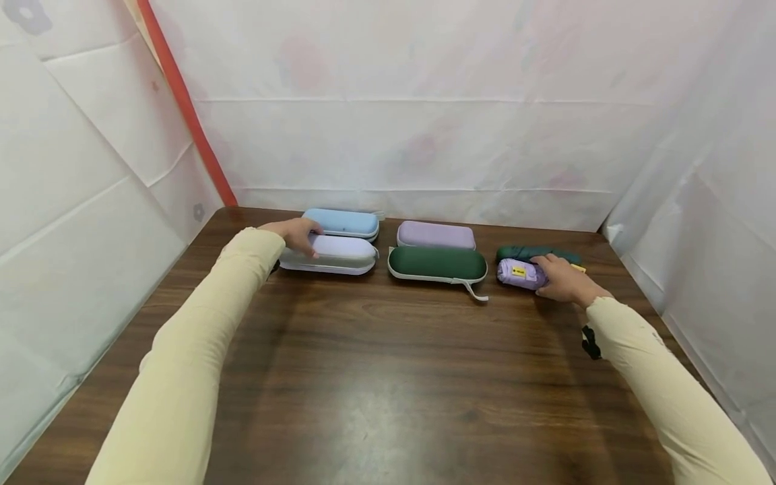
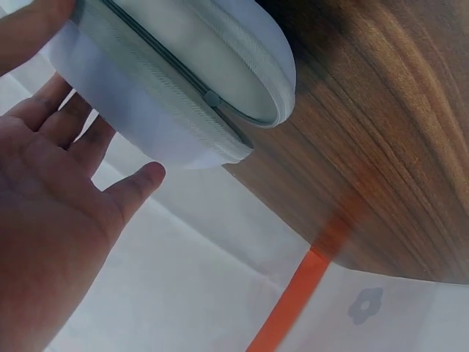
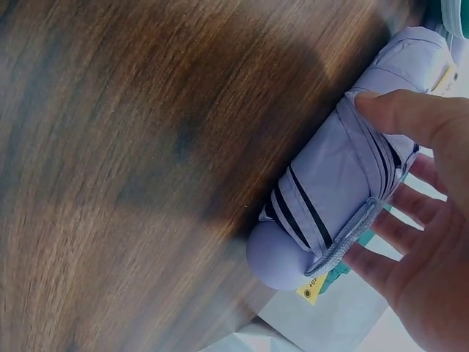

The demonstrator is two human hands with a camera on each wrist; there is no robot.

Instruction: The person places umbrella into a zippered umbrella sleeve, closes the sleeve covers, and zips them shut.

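Note:
In the head view my left hand (image 1: 297,235) is at the left end of a pale lavender-white zip case (image 1: 344,249). Up close in the left wrist view, the thumb lies on one side of this case (image 2: 124,121) and the fingers on the other, with a gap between its two zipped halves. On the right, my right hand (image 1: 562,279) grips a folded lilac umbrella (image 1: 529,276) with a yellow label. The right wrist view has the thumb across its wrapped fabric and the fingers along the far side. Behind it lies a dark green folded umbrella (image 1: 514,253).
A light blue case (image 1: 341,221) sits directly behind the pale one. Mid-table, a lilac case (image 1: 436,234) stands behind a dark green case (image 1: 435,263) whose wrist strap (image 1: 474,292) trails forward. White cloth (image 1: 400,148) hangs along the back edge of the brown wooden table (image 1: 388,364).

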